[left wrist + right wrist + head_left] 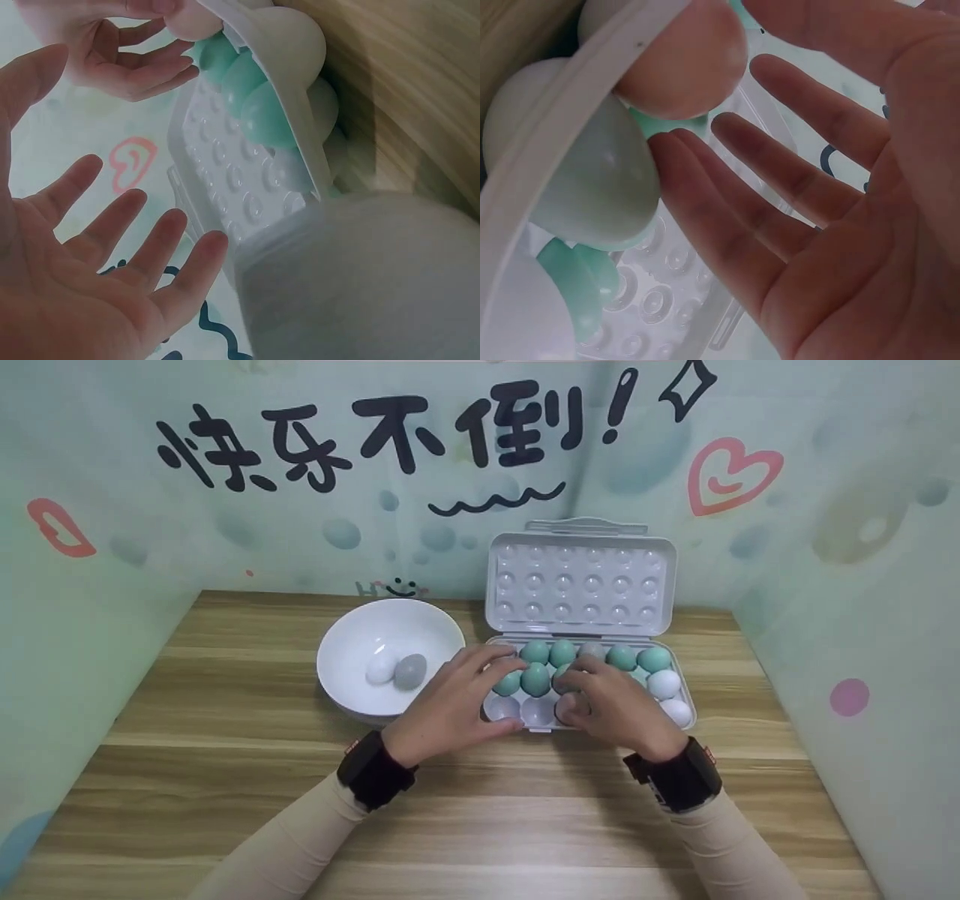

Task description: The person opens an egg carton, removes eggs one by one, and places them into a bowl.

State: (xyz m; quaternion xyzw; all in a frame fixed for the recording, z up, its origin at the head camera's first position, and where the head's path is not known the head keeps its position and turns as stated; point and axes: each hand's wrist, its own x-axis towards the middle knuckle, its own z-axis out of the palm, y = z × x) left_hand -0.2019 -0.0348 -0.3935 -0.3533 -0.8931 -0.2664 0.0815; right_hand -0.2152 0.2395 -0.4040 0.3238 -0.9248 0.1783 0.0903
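A pale egg carton (540, 729) lies open, with green, grey and white eggs in its cups. My right hand (619, 701) is over its front row, fingers bent gently at a pinkish egg (694, 64). In the right wrist view the fingers are fairly straight beside that egg, with the thumb near its top; whether they touch it is hard to tell. My left hand (454, 701) hovers over the carton's left end, fingers spread and holding nothing. Two front-left cups (537, 711) hold no egg. The right hand hides part of the front row.
Left of the carton stands a white bowl (345, 641) with a white egg (380, 668) and a grey egg (410, 671). The carton's dimpled lid (577, 619) stands up at the back. A printed cloth (450, 525) encloses the wooden table (225, 765).
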